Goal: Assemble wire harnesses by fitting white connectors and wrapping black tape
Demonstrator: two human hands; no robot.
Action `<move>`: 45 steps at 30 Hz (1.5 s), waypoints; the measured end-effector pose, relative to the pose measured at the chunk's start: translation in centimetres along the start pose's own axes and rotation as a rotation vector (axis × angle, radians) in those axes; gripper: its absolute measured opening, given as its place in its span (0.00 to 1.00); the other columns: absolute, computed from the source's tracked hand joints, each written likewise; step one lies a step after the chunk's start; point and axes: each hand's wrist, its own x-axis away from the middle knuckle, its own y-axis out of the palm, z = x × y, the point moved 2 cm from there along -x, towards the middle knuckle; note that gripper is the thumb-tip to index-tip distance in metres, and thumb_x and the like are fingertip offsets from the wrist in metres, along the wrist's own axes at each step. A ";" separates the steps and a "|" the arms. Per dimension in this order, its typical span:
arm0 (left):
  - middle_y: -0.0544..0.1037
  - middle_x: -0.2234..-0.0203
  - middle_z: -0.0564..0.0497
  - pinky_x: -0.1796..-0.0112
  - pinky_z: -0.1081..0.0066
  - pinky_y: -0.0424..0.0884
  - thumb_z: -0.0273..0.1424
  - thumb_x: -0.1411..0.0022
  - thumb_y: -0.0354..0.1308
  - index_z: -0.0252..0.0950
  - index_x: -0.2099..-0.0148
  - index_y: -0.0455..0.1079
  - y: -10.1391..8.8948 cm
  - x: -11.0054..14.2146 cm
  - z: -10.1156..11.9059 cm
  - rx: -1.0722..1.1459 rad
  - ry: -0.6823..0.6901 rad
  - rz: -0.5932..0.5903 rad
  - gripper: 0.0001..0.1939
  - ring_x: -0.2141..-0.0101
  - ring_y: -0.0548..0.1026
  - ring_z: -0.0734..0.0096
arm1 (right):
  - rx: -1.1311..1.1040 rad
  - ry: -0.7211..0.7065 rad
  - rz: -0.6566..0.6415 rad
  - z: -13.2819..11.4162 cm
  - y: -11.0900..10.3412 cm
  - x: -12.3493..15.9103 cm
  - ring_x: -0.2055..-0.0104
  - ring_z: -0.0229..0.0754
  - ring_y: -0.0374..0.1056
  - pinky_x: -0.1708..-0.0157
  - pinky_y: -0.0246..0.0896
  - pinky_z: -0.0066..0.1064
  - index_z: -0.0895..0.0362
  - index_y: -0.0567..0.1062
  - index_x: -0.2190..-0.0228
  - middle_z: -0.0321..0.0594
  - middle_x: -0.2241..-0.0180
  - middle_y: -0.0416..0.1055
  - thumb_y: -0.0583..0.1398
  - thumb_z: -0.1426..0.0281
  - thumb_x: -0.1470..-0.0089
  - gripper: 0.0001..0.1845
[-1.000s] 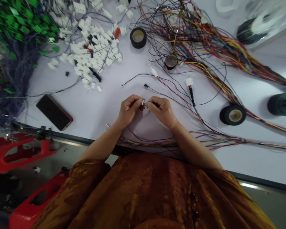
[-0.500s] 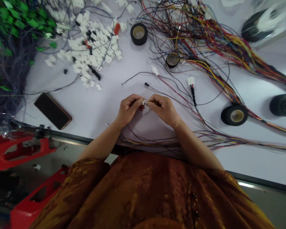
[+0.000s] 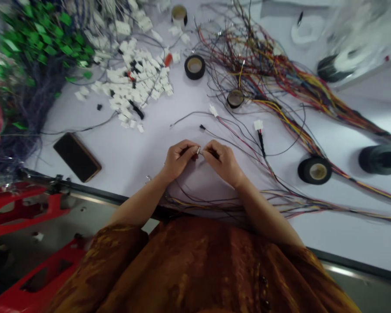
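Between thumb and fingers, my left hand (image 3: 181,160) pinches a small white connector housing (image 3: 198,150), mostly covered by the fingertips. Close on its right, my right hand (image 3: 222,161) is closed in a pinch on a thin wire (image 3: 201,152) that meets the connector; how deep its end sits is too small to see. Just beyond the hands lie a wire with a small black plug (image 3: 202,127) and a white connector (image 3: 213,111) on red and black wires. To the right is another white connector (image 3: 258,125) with a black-taped lead.
A pile of white connectors (image 3: 140,74) lies at the back left, beside green-tagged wires (image 3: 42,39). A phone (image 3: 77,157) rests near the left edge. Black tape rolls (image 3: 194,67) and long wire bundles (image 3: 299,78) spread across the back and right. A red stool (image 3: 42,278) stands below.
The camera view has tilted, so everything sits slightly lower in the picture. Both hands keep their pinches together, with only slight finger movement at the connector.
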 end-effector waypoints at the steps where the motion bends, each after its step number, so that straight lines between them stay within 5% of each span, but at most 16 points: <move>1: 0.76 0.77 0.53 0.69 0.73 0.69 0.40 0.36 0.62 0.36 0.64 0.76 0.0 0.0 0.0 -0.001 -0.008 0.005 0.11 0.75 0.73 0.75 | 0.005 -0.005 0.002 0.0 0.0 0.1 0.74 0.32 0.57 0.71 0.51 0.26 0.58 0.71 0.72 0.30 0.77 0.63 0.57 0.69 0.39 0.10; 11: 0.75 0.77 0.54 0.68 0.71 0.69 0.41 0.37 0.59 0.36 0.66 0.73 0.6 -0.1 -0.1 0.090 -0.071 0.010 0.13 0.74 0.72 0.72 | 0.028 -0.048 0.029 -0.2 0.3 -0.1 0.76 0.33 0.55 0.72 0.51 0.28 0.57 0.69 0.76 0.31 0.79 0.61 0.56 0.67 0.40 0.13; 35: 0.73 0.79 0.53 0.67 0.69 0.68 0.46 0.40 0.57 0.37 0.71 0.70 1.3 0.4 0.5 -0.069 0.094 0.045 0.18 0.74 0.71 0.70 | 0.061 -0.132 0.126 0.5 0.8 0.6 0.75 0.35 0.56 0.71 0.53 0.28 0.56 0.68 0.77 0.32 0.79 0.62 0.55 0.63 0.42 0.15; 45: 0.74 0.78 0.54 0.66 0.72 0.68 0.45 0.40 0.60 0.36 0.68 0.72 0.6 -0.1 -0.8 0.020 0.002 -0.012 0.16 0.73 0.70 0.73 | 0.036 0.000 0.117 1.8 0.9 0.6 0.72 0.35 0.58 0.69 0.53 0.28 0.57 0.72 0.71 0.32 0.76 0.65 0.57 0.60 0.43 0.14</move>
